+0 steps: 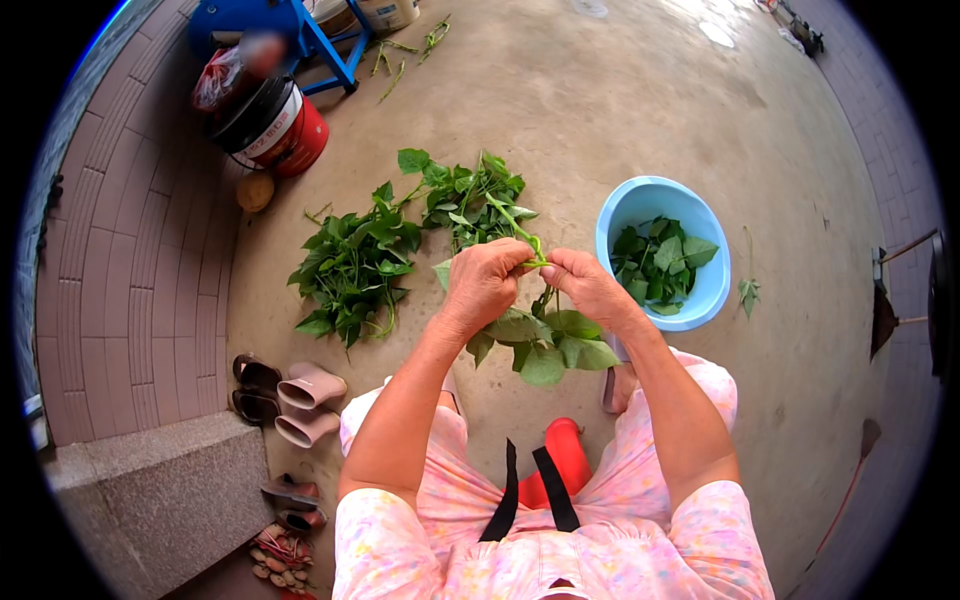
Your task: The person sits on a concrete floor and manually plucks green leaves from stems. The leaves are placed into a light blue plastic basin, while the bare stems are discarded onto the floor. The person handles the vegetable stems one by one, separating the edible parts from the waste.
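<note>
Between my hands is a leafy green vine stem (517,219), pinched near its middle. My left hand (487,277) grips it from the left, and my right hand (585,281) holds it close by, the fingertips almost meeting. Large green leaves (544,349) hang from the stem below my hands. Beyond my left hand, a bunch of leafy vines (472,187) lies on the concrete floor, with a second leafy pile (356,259) to its left. Right of my right hand stands a light blue plastic basin (712,307) with picked leaves (664,262) inside.
A red bucket (304,142) with a black lid stands near the tiled wall at upper left, beside a blue metal frame (322,52). Rubber boots (307,405) and shoes (296,499) sit by a granite step (172,495) on the left. A red object (562,457) lies between my legs.
</note>
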The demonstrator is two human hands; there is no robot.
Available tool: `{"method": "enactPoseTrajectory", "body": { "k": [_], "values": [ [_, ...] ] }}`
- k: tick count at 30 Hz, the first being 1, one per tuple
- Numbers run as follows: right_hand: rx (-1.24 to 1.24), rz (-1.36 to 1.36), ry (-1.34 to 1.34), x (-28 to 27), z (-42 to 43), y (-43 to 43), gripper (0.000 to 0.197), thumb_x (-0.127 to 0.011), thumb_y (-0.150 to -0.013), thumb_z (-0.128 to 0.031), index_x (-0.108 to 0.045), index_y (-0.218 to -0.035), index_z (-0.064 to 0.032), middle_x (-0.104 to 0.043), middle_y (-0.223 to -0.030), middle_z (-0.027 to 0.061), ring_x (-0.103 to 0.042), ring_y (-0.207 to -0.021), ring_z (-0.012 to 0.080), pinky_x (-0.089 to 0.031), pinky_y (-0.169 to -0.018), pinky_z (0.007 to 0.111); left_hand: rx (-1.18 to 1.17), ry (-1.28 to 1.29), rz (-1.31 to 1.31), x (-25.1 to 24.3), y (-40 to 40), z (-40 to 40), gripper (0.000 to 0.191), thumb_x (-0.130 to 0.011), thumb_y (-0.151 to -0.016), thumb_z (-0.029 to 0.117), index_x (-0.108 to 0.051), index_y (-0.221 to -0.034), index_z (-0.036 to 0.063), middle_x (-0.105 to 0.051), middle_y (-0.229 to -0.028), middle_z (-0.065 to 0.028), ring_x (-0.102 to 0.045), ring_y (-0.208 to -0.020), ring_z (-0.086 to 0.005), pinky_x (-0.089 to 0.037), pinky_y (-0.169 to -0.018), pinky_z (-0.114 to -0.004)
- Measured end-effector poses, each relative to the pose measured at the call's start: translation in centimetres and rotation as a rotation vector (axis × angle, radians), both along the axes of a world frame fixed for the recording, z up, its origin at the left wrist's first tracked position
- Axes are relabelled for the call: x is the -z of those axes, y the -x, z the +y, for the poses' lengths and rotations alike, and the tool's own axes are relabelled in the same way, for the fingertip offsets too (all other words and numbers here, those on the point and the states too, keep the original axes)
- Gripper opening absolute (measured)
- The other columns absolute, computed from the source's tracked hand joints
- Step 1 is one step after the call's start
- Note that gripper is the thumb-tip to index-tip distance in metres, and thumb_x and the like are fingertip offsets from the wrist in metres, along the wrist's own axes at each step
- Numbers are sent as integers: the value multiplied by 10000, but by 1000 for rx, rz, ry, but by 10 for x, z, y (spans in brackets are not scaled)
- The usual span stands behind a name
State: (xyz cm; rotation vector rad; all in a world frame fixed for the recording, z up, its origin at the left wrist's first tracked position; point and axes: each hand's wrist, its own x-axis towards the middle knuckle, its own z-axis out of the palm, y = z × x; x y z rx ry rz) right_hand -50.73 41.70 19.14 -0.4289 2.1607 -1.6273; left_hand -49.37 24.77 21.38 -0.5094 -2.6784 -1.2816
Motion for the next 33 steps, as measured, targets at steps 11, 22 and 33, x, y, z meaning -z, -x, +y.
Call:
{"method": "enactPoseTrajectory", "body": {
  "k": [11, 22, 33],
  "values": [
    [141, -406, 532, -10, 15, 3, 161, -498, -864, -190, -522, -756, -74, -403, -641, -77, -334, -533, 28, -289, -489, 170, -237, -488, -168, 2, 20, -66, 116, -531, -844, 113, -553, -770, 27, -440, -623, 67, -406, -524, -33, -352, -477, -188],
    [200, -562, 1014, -10, 3, 3, 169, -529, -830, -168, -516, -769, -11, -458, -712, 33, -442, -685, 138, -370, -616, 243, 135, -817, -911, 2, 3, -12, 167, -610, -789, 194, -582, -774, 30, -528, -626, 21, -467, -506, -39, -370, -447, -168],
    [180, -634, 1006, 6, -3, 1, 105, -515, -847, -151, -552, -854, -53, -545, -777, 3, -496, -625, 78, -412, -539, 185, 56, -1393, -1168, 20, -10, 21, 224, -569, -801, 149, -554, -941, -25, -614, -830, -112, -616, -679, -166, -525, -597, -269]
  ]
}}
